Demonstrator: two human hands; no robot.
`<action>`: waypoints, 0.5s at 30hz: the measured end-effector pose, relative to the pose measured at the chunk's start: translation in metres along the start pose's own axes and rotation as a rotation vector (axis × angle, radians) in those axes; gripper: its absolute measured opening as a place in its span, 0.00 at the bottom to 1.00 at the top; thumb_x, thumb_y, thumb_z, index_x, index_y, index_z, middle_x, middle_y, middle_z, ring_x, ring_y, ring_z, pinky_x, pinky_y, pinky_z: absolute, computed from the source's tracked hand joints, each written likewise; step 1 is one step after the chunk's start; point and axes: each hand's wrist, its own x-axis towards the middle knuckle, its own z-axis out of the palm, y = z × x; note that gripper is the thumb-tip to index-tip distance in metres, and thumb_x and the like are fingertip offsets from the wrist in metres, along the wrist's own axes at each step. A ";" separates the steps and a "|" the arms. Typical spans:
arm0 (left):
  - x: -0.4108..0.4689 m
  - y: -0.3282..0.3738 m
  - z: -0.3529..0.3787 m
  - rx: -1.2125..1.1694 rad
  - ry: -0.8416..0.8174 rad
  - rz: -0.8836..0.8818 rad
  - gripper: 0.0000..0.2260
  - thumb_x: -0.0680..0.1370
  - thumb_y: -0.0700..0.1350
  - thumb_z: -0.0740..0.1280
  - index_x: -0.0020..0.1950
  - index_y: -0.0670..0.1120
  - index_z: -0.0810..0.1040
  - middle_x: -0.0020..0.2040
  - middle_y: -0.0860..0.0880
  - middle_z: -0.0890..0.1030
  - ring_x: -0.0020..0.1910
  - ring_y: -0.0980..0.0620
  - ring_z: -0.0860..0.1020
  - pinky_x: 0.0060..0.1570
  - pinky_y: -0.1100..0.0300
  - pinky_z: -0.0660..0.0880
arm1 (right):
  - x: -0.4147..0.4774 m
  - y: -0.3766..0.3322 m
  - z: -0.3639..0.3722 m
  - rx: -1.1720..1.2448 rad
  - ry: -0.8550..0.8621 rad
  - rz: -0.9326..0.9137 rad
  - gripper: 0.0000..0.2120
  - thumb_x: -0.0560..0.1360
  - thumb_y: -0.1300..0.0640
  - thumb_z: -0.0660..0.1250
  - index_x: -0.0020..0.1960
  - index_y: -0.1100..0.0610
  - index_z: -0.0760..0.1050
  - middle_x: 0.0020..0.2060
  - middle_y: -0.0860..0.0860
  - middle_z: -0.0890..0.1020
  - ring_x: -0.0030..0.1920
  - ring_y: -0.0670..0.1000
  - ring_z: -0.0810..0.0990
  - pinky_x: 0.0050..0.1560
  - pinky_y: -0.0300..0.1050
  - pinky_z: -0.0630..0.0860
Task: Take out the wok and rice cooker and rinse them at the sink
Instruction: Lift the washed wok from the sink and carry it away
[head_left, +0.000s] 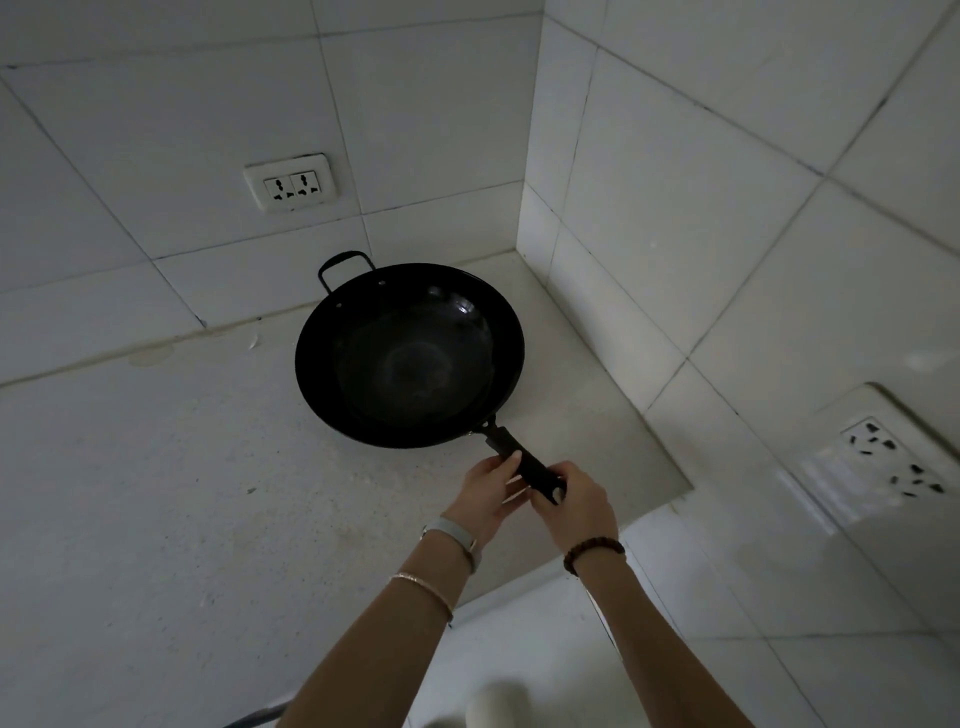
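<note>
A black wok (410, 353) sits on the pale countertop (156, 493) in the tiled corner, its bowl empty. A small loop handle points toward the back wall, and the long black handle (524, 465) points toward me. My left hand (485, 493) grips that long handle from the left, thumb on top. My right hand (574, 506) grips the handle's end from the right. The rice cooker and the sink are out of view.
White tiled walls close the corner behind and to the right of the wok. A double wall socket (290, 183) sits on the back wall, and another socket plate (883, 462) on the right wall. The counter ends at a front edge (670, 499) near my right hand.
</note>
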 end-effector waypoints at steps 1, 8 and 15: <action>0.002 -0.001 0.006 -0.017 -0.007 0.001 0.15 0.81 0.41 0.63 0.66 0.37 0.71 0.60 0.39 0.79 0.59 0.42 0.78 0.57 0.51 0.76 | 0.004 0.002 -0.003 -0.022 0.035 -0.015 0.13 0.74 0.53 0.70 0.57 0.55 0.74 0.49 0.50 0.78 0.43 0.48 0.76 0.44 0.38 0.73; 0.007 -0.005 0.036 -0.080 -0.046 0.061 0.16 0.81 0.37 0.60 0.69 0.34 0.68 0.61 0.37 0.78 0.55 0.45 0.80 0.48 0.56 0.79 | 0.025 0.011 -0.009 -0.148 0.196 -0.074 0.15 0.74 0.54 0.70 0.59 0.56 0.75 0.48 0.54 0.79 0.49 0.53 0.77 0.53 0.49 0.77; 0.006 -0.011 0.036 -0.002 -0.037 0.106 0.17 0.80 0.37 0.62 0.69 0.35 0.68 0.61 0.39 0.78 0.56 0.45 0.80 0.58 0.53 0.78 | 0.030 0.015 -0.013 -0.176 0.161 -0.088 0.16 0.74 0.52 0.70 0.60 0.55 0.74 0.50 0.53 0.80 0.50 0.53 0.77 0.54 0.50 0.76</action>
